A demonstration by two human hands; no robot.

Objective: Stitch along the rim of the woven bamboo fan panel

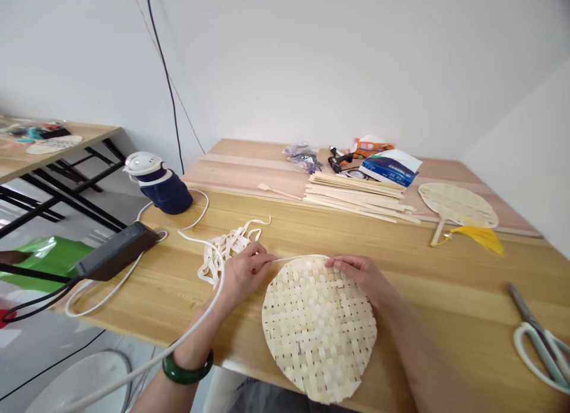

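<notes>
Left grip (246, 273) pinches the edging strip (294, 258), which lies rightward along the top rim of the woven disc (318, 336). Right grip (360, 276) seemingly pinches its far end.

Bright, even daylight; soft shadows, warped edges

A round woven mat (318, 327) lies at the near edge of the wooden surface (445, 276). The left hand (243, 270) pinches a thin pale strip (294, 259) running along the mat's far rim, and the right hand (360, 276) rests its fingertips on that rim. Loose tape (225, 247) is heaped just left. Scissors (541, 342) lie at the far right, and a finished fan (458, 205) lies farther back.
</notes>
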